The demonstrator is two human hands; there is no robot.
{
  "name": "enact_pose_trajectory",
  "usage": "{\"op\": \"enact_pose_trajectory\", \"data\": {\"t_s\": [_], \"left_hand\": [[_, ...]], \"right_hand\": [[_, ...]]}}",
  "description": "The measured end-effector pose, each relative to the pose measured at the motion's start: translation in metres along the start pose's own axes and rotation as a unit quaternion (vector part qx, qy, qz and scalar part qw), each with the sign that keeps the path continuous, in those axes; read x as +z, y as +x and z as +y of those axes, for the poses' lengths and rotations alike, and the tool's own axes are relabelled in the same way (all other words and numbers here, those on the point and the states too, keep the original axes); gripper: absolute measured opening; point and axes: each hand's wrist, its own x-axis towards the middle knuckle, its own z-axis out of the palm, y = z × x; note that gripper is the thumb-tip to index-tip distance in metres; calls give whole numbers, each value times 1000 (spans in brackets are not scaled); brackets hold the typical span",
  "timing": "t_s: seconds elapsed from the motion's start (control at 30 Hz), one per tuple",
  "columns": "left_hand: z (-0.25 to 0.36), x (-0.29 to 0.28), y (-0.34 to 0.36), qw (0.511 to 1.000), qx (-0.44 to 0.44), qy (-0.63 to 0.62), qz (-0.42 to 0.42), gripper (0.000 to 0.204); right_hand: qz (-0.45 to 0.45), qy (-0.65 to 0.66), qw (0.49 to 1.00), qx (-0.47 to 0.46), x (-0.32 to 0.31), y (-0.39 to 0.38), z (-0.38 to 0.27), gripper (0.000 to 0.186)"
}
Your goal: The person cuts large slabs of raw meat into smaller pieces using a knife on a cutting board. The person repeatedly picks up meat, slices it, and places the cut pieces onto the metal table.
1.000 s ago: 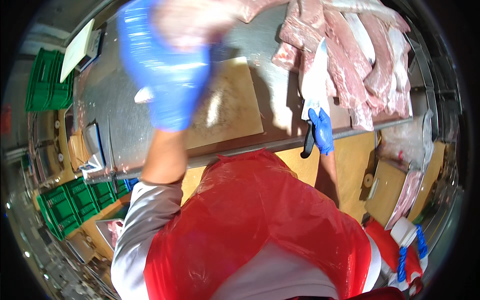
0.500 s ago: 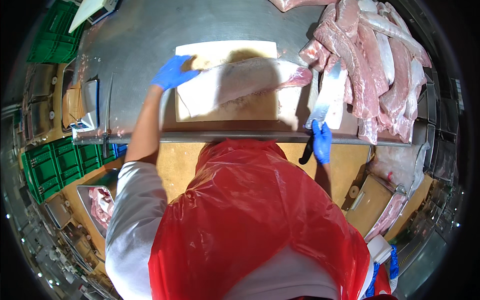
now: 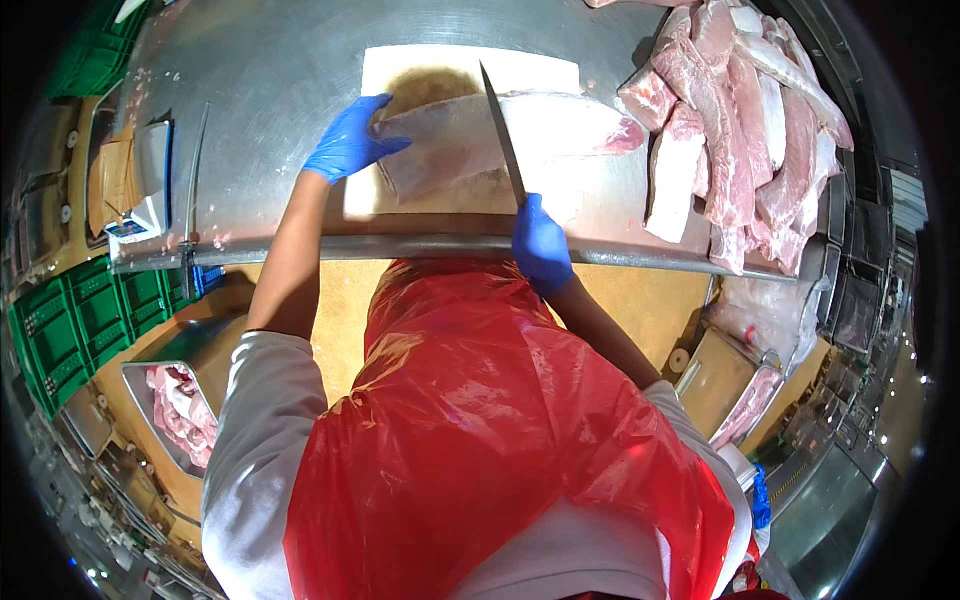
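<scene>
A long, pale, tapering slab of raw meat (image 3: 540, 122) is laid crosswise on the white rectangular cutting board (image 3: 540, 72), its reddish end reaching past the board's right edge. No cut is seen through the slab, so this piece is judged to be at an early stage, with all the cutting on it left to be done. Above the slab, left of the board's right edge, a long-bladed knife (image 3: 505, 140) is held with its tip pointed toward the board's far edge; whether the meat is touched by the blade cannot be told.

The knife's handle is gripped by the blue-gloved right hand (image 3: 541, 245), closed in a fist just off the board's near edge, with the forearm angled in from the lower right. The blue-gloved left hand (image 3: 348, 145) is held at the board's left edge, open, with fingers spread and thumb extended over the slab's left end; nothing is grasped by it, and firm contact cannot be confirmed. Its forearm is stretched up from below.

To the right of the board, pink and whitish meat strips (image 3: 735, 120) are heaped on the grey metal desk (image 3: 270, 110); whether they are finished cannot be told. Well left of the board, a thin metal rod (image 3: 200, 160) is laid, and green plastic crates (image 3: 100, 310) are placed beyond the desk's near edge.
</scene>
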Motion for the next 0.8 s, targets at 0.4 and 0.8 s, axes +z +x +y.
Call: {"op": "enact_pose_trajectory", "data": {"t_s": [0.4, 0.8], "left_hand": [[44, 64, 15, 963, 47, 263, -32, 130], [67, 71, 11, 948, -4, 317, 18, 123]], "right_hand": [[-49, -37, 996, 66, 24, 52, -48, 28], [-119, -165, 979, 19, 4, -16, -32, 15]]}}
